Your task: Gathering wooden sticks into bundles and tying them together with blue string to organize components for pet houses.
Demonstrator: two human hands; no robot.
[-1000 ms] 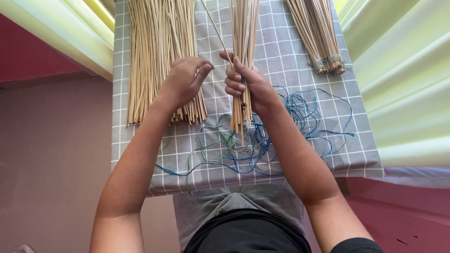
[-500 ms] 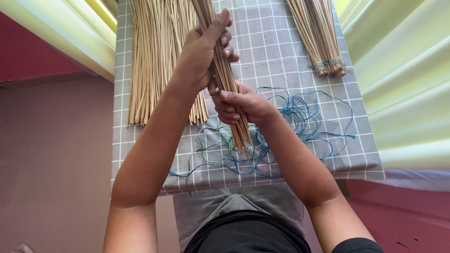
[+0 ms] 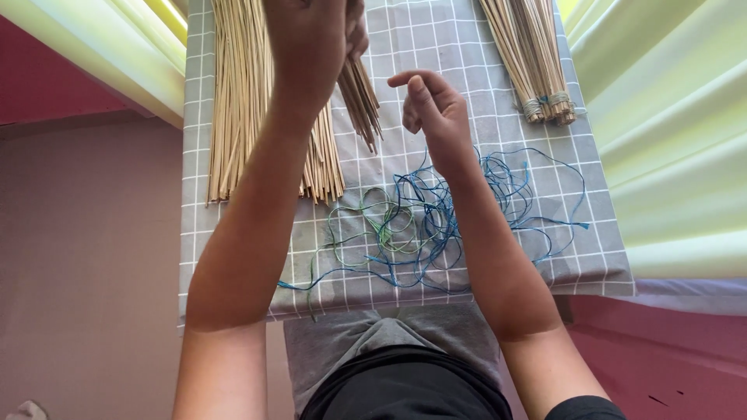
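A grey checked cloth (image 3: 233,257) covers the table. A big pile of sticks (image 3: 249,93) lies on the left. The left hand (image 3: 307,39) has gone higher, closed around 1 small bunch of sticks (image 3: 359,97). The right hand (image 3: 436,109) has let go; its fingers are open above tangled blue strings (image 3: 436,218).

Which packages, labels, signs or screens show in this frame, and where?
None in view. The grey checked cloth carries only loose sticks, a tied stick bundle and tangled blue and green strings; the left hand grips a small stick bunch, the right hand is open.
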